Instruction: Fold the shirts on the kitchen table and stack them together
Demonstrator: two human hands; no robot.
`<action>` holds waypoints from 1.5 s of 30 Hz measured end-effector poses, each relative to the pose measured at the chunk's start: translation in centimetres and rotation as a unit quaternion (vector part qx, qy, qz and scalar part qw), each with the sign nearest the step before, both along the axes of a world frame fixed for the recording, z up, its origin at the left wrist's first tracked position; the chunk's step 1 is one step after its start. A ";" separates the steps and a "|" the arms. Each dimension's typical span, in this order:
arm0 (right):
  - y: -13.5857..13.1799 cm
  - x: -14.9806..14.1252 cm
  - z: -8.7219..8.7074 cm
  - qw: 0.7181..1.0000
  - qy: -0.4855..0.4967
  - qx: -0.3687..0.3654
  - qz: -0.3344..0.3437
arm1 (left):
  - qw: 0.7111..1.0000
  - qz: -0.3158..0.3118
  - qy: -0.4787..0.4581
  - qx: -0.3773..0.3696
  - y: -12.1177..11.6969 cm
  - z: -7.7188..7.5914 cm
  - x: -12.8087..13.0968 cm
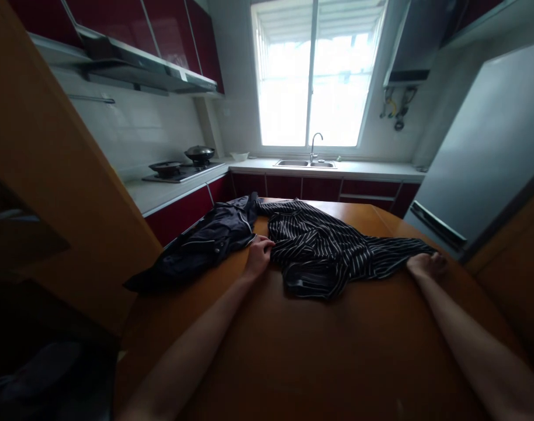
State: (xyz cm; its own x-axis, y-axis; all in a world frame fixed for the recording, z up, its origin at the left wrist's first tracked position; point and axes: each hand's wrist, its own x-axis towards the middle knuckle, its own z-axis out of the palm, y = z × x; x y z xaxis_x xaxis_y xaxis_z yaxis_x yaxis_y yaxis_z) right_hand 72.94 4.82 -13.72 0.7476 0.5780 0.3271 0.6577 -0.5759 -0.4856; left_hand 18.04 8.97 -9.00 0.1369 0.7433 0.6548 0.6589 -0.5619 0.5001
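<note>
A black garment with thin white stripes, which looks like a long-sleeved shirt [323,240], lies rumpled on the wooden table [328,351]. One sleeve stretches toward the right side of the table. My right hand [427,264] is closed on the end of that sleeve. At the garment's left edge, my left hand [260,252] pinches the striped cloth between thumb and fingers. Just left of that hand lies a dark jacket-like garment [205,242] with light trim and round buttons, spread loosely along the table's left side.
Beyond the table runs a white counter [367,169] with a sink [293,164] and tap [313,146]. A stove [188,172] with a lidded wok [200,153] stands at the left. A grey refrigerator [490,146] rises on the right. A wooden panel [74,164] borders the near left.
</note>
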 end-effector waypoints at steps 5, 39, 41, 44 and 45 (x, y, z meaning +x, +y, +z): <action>-2.6 -1.6 0.7 0.998 0.016 0.044 -0.042 | 0.993 0.070 0.077 0.052 -2.1 0.1 2.2; -13.9 -17.7 12.0 0.913 -0.076 0.081 0.393 | 0.970 -0.166 0.179 0.017 -11.6 3.1 7.5; -14.5 -17.0 11.9 0.871 -0.021 -0.047 0.489 | 0.933 -0.276 0.231 -0.004 -12.0 3.2 7.2; -15.6 -16.1 12.0 0.755 0.098 -0.275 0.588 | 0.867 -0.424 0.258 -0.039 -12.0 2.9 6.6; -15.8 -16.0 12.1 0.720 0.132 -0.317 0.603 | 0.862 -0.439 0.248 -0.042 -11.8 2.7 6.5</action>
State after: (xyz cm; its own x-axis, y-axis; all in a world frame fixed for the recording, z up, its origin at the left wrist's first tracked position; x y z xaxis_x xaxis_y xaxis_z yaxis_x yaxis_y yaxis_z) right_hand 56.98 -11.00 -1.59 -0.4362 0.8293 -0.3492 0.7976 0.1766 -0.5768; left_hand 24.49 -2.82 -6.33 0.9191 0.2519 0.3029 0.1421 -0.9291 0.3416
